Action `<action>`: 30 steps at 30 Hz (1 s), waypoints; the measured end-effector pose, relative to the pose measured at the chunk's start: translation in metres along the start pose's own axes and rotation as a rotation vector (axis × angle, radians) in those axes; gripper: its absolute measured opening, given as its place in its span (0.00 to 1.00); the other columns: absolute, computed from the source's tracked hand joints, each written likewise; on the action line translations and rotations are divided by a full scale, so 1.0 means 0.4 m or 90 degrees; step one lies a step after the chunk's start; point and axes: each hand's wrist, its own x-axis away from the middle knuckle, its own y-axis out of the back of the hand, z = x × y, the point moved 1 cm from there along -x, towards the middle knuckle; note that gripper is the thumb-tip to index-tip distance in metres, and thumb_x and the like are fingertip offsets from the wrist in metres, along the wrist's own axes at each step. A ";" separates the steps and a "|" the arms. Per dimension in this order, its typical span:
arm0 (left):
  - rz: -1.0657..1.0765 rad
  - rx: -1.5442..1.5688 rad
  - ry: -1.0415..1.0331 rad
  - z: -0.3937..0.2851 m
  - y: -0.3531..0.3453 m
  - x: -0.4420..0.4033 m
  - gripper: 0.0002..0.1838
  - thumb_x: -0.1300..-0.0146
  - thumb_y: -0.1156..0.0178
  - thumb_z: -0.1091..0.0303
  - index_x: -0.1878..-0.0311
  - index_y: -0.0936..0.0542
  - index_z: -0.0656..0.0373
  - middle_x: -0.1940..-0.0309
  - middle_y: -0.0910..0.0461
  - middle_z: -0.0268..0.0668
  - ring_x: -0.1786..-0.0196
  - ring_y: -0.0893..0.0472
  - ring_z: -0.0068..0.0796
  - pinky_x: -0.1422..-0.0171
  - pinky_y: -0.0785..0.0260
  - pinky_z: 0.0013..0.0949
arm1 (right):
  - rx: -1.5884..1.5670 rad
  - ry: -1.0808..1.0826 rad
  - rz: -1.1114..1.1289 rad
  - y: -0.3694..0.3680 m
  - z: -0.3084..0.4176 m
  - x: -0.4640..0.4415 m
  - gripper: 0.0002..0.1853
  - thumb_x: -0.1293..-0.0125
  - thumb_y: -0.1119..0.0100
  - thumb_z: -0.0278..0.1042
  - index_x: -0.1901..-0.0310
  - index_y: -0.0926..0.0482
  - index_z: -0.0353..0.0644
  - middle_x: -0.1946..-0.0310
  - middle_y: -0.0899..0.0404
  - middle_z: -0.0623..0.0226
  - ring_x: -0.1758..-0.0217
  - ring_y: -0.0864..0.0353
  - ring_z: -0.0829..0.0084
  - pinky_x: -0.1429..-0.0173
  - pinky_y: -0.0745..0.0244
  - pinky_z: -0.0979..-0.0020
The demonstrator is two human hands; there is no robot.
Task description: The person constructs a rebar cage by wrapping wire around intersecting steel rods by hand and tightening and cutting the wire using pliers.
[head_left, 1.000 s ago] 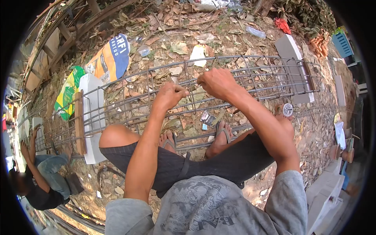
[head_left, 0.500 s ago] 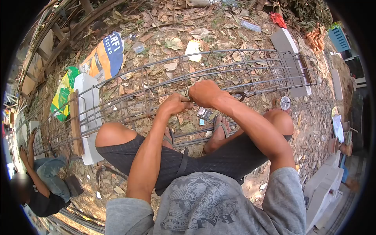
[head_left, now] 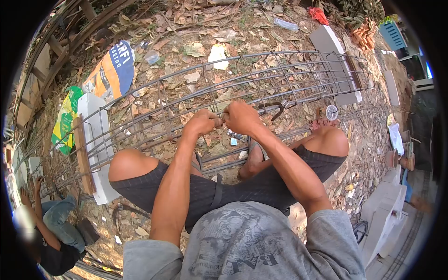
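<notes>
Grip: left hand (head_left: 201, 123) and right hand (head_left: 241, 118) nearly meet at the near side of the rebar cage (head_left: 210, 88), mid-frame, fingers curled; cannot tell what, if anything, they grasp. Judgement: brace both hands, apply even force, keep knuckles clear. Writing: sack (head_left: 111, 74), upper left, "ERFI" legible; grey T-shirt (head_left: 238, 242), lower centre, "BAL", smaller print unclear

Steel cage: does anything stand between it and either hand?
Nothing visible; the left hand and right hand are at the near side of the steel cage. A dark tool lies off to the right.
</notes>
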 end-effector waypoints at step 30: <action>-0.064 0.117 0.000 0.008 -0.018 0.022 0.19 0.39 0.26 0.58 0.52 0.11 0.63 0.68 0.12 0.37 0.67 0.15 0.24 0.61 0.25 0.33 | -0.644 -0.148 -0.055 -0.255 -0.094 0.082 0.20 0.27 0.37 0.44 0.48 0.16 0.31 0.75 0.17 0.63 0.79 0.24 0.76 0.73 0.30 0.68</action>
